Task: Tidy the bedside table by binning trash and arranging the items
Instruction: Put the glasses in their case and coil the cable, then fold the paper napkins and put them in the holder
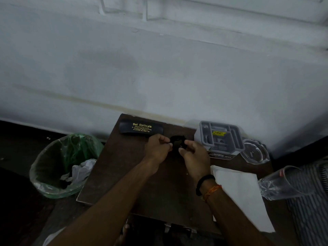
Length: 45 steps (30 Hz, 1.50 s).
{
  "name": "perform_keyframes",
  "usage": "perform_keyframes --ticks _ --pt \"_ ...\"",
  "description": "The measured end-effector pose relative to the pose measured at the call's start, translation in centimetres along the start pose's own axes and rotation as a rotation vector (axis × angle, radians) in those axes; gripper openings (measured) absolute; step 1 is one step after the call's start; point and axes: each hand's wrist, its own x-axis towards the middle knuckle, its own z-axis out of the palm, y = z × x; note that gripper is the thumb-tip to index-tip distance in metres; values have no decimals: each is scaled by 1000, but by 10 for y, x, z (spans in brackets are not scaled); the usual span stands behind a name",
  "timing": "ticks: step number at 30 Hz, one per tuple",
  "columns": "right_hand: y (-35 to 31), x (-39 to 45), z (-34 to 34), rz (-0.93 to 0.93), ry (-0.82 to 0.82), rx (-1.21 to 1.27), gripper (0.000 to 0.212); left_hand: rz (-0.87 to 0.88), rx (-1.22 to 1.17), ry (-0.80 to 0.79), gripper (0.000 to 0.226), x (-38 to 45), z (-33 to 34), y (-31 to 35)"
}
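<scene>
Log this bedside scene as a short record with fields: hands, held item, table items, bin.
hands: left hand and right hand both grip one small black object above the table
held item: dark, too dim to identify
table items: black spectacle case, grey box, clear dish, white paper, clear glass
bin: green-lined bin left of table, holds crumpled trash

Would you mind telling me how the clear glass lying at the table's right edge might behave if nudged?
The glass lies on its side, so it would probably roll. It sits at the table edge, so it may well drop off. It looks thin and clear, so it is likely fragile.
</scene>
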Motion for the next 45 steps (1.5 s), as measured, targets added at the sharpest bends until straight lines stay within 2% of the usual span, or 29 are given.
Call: perform_keyframes --ticks 5,9,15,17,19,21,22,25,27,30,34,39,45 --pt "0 4 5 -72 -125 -182 37 54 93 -69 25 4 7 -1" --pt "2 9 7 -90 -225 -429 62 96 203 -212 51 4 6 -3" --pt "-5 -2 3 -134 -256 -575 75 153 375 -320 74 -6 2 5" --pt "-5 -15 -3 -168 -225 -580 68 240 460 -232 69 -12 -1 11" --pt "-3 -29 -17 -257 -135 -554 42 382 564 -97 52 -20 -5 18" --pt "0 -43 -37 -299 -59 -549 21 446 568 -33 31 -35 -7 28" --pt "3 -48 -50 -295 -28 -554 17 426 550 -63 22 -45 -5 33" --pt "19 -61 -93 -190 69 -633 11 239 455 -304 8 -81 6 37" --pt "33 -70 -119 -71 143 -734 12 110 347 -433 6 -101 19 33" --pt "52 -87 -149 116 229 -802 21 -36 316 -541 12 -116 41 24" --pt "67 -96 -159 223 259 -758 24 -99 299 -528 21 -113 64 16" --pt "76 -93 -159 347 178 -738 39 -111 246 -528 25 -105 87 15" --pt "73 -85 -162 345 161 -782 38 -107 266 -506 24 -98 98 7"
